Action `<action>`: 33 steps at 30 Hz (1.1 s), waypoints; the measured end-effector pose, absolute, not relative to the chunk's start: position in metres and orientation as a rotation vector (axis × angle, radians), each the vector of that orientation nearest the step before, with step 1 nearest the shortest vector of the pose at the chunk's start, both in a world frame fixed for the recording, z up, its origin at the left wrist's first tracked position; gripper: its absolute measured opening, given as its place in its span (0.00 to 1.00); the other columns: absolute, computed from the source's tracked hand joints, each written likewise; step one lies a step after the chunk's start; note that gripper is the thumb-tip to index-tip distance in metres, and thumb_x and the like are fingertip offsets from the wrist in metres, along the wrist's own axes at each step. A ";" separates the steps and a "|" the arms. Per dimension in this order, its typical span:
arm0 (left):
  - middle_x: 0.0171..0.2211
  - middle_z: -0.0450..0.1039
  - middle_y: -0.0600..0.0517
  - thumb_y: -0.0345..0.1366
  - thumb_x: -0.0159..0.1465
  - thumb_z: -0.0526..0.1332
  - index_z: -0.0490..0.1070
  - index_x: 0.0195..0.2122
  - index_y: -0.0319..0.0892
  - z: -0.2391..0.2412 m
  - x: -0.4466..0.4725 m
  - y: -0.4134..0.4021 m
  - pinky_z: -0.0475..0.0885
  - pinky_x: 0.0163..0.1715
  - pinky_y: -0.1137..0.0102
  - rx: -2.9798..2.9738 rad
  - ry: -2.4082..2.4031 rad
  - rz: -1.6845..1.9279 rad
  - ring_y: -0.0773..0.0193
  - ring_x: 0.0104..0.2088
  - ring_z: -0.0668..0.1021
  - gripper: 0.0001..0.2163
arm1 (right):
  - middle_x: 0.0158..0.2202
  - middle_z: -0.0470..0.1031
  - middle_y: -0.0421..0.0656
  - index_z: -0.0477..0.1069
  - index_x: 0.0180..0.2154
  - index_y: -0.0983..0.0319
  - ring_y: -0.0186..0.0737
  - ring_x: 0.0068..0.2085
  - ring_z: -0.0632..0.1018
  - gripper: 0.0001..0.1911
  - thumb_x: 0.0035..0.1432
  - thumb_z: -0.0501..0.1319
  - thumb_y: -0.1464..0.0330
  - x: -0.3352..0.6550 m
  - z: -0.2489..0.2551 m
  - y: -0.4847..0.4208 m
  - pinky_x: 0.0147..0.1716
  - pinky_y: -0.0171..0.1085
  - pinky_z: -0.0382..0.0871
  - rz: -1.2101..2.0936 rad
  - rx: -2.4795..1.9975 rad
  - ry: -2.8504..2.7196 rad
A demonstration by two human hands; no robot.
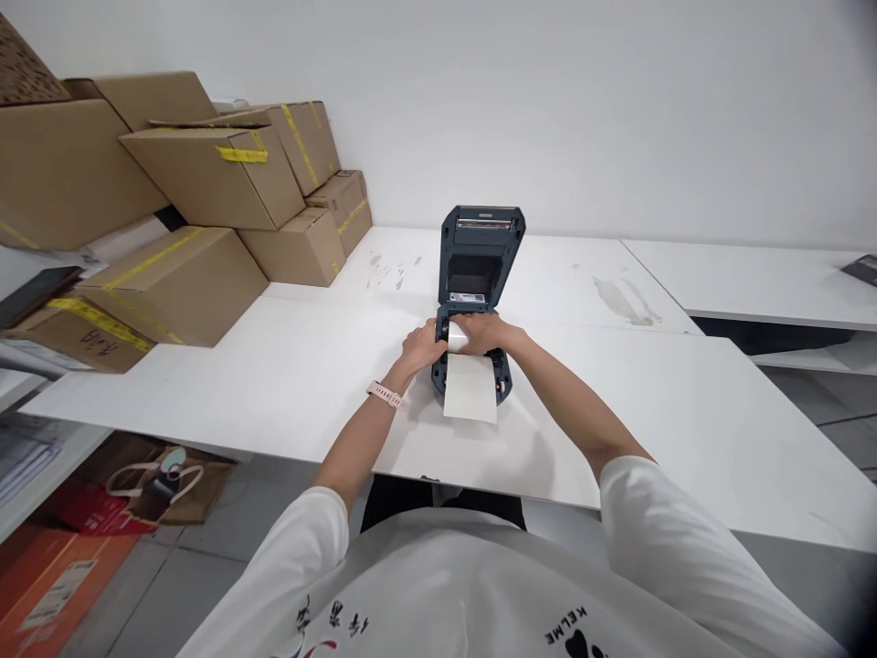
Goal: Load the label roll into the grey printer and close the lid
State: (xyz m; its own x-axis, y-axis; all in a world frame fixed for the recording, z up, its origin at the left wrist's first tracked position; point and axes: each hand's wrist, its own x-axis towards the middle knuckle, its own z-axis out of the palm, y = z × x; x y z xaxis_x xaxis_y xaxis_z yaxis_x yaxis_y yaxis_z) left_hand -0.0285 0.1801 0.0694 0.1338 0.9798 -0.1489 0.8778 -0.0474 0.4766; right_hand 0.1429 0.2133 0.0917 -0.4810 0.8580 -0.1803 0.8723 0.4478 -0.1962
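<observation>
A dark blue label printer [480, 256] stands on the white table [274, 375] with its lid swung up and back. A white paper roll [457, 337] lies in its open bay, and a strip of white paper [470, 387] hangs out over the front onto the table. My left hand [423, 347] is curled around the roll's left end, with a pink watch on that wrist. My right hand [488, 333] covers the roll from the right, fingers closed over it. Both hands rest inside the printer's bay.
Several cardboard boxes [206, 174] with yellow tape are stacked at the table's back left against the wall. A second white table [754, 279] stands at the right. On the floor at the left lie a bag [161, 475] and an orange box [47, 576].
</observation>
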 end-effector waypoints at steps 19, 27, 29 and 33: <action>0.41 0.81 0.46 0.34 0.62 0.56 0.61 0.70 0.44 0.065 -0.030 0.175 0.72 0.44 0.63 1.866 1.748 0.427 0.50 0.47 0.80 0.33 | 0.60 0.76 0.50 0.67 0.59 0.55 0.57 0.58 0.78 0.52 0.30 0.79 0.56 0.342 0.007 0.165 0.58 0.53 0.74 -2.022 2.467 2.587; 0.41 0.81 0.47 0.52 0.66 0.55 0.68 0.66 0.44 0.053 -0.033 0.159 0.70 0.38 0.66 1.717 1.759 0.580 0.54 0.42 0.80 0.29 | 0.64 0.73 0.52 0.64 0.64 0.55 0.55 0.61 0.77 0.48 0.40 0.74 0.59 0.336 -0.012 0.150 0.59 0.51 0.74 -1.996 2.403 2.545; 0.45 0.81 0.45 0.54 0.67 0.54 0.73 0.60 0.43 0.051 -0.033 0.156 0.70 0.40 0.66 1.679 1.774 0.594 0.54 0.45 0.81 0.28 | 0.61 0.76 0.53 0.66 0.62 0.57 0.58 0.61 0.77 0.46 0.40 0.74 0.60 0.334 -0.013 0.150 0.60 0.55 0.73 -1.922 2.456 2.531; 0.56 0.78 0.42 0.61 0.64 0.55 0.73 0.57 0.44 0.059 -0.027 0.157 0.71 0.45 0.64 1.698 1.754 0.584 0.49 0.53 0.79 0.31 | 0.57 0.79 0.53 0.68 0.60 0.59 0.60 0.60 0.78 0.43 0.41 0.73 0.59 0.329 -0.012 0.152 0.60 0.59 0.72 -1.773 2.551 2.511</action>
State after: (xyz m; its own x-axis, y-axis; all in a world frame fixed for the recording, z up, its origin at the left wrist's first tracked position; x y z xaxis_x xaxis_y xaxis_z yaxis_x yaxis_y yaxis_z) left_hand -0.0274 0.1575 0.0586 0.0194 0.9916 -0.1279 0.7167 0.0754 0.6933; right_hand 0.3293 0.1519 -0.0116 0.0184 0.9998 0.0034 0.3314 -0.0029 -0.9435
